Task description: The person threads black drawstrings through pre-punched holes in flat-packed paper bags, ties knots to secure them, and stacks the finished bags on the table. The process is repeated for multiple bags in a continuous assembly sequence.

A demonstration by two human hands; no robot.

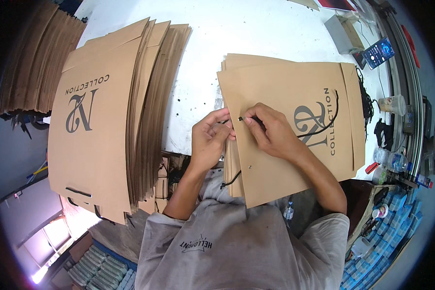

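Note:
A brown paper bag (280, 176) lies uppermost on a stack, its top edge toward my left hand and a dark printed logo on its face. Two holes show near that edge; black cord shows at the upper one. My right hand (274, 131) pinches close to this hole, and a black cord (330, 118) trails from it across the print. At the bag's edge, my left hand (210, 139) is closed, its fingertips partly hidden behind the panel. What they grip is not clear. Another black cord end (231, 181) sticks out lower along the edge.
A tall stack of similar bags (99, 150) stands left on the white table (205, 43), with more bags (38, 63) beyond. Along the right side are a grey box (343, 35), a lit phone (378, 53), a plastic cup (392, 104), black cords (366, 99) and a bottle (397, 163).

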